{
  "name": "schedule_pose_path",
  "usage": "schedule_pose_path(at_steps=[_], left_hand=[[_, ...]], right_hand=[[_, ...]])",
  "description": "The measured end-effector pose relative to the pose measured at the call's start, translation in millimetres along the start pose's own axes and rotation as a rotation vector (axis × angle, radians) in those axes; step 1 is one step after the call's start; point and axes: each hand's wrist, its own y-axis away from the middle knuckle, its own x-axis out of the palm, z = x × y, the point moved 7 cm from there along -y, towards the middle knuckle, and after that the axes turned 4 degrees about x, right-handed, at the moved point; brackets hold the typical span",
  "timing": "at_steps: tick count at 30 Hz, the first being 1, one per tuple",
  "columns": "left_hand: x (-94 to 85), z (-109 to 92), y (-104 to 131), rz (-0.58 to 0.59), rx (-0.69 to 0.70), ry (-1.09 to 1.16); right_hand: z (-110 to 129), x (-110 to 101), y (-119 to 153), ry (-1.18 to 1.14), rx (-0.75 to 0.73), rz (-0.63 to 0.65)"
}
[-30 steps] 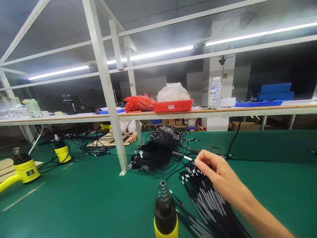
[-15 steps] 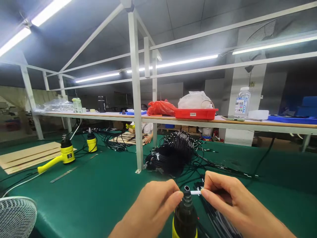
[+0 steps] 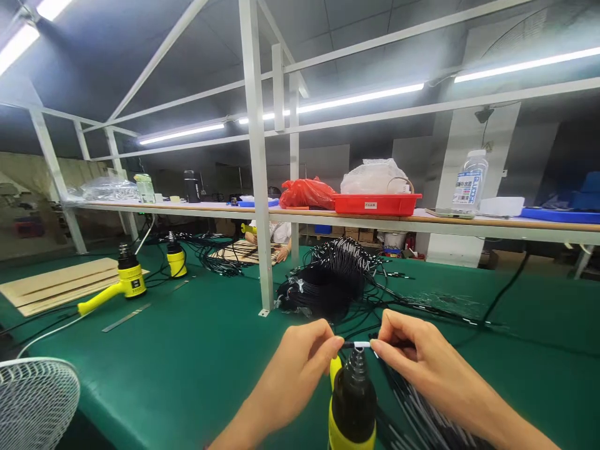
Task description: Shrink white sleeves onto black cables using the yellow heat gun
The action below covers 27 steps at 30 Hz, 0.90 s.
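Observation:
My left hand (image 3: 307, 359) pinches the black end of a thin cable (image 3: 348, 344). At the other end of the same short piece, my right hand (image 3: 407, 344) pinches its white section (image 3: 362, 344). The piece lies level between my fingertips, right at the nozzle tip of an upright yellow and black heat gun (image 3: 354, 394). Whether it touches the nozzle I cannot tell. A bundle of black cables (image 3: 417, 406) lies beneath my right hand, partly hidden by it.
A big heap of black cables (image 3: 323, 287) lies behind my hands, near a white post (image 3: 257, 187). Two more heat guns stand at left, one here (image 3: 131, 278), near wooden boards (image 3: 60, 284). A fan (image 3: 37, 400) is at lower left. Another person's hand (image 3: 282, 253) shows across the table.
Both hands and the piece between them have risen slightly in view, with the white section now over the nozzle. The camera view has shifted a little.

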Motion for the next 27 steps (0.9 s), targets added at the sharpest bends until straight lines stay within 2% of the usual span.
schedule_pose_path(at_steps=[7,27], left_hand=[[3.2,7.3,-6.5,0.001,0.019,0.062],[1.4,5.2,-12.3,-0.036,0.029,0.047]], right_hand=[[-5.5,1.5,-3.1,0.036,-0.014,-0.017],[-15.4,1.8,-7.8,0.083,-0.054,-0.048]])
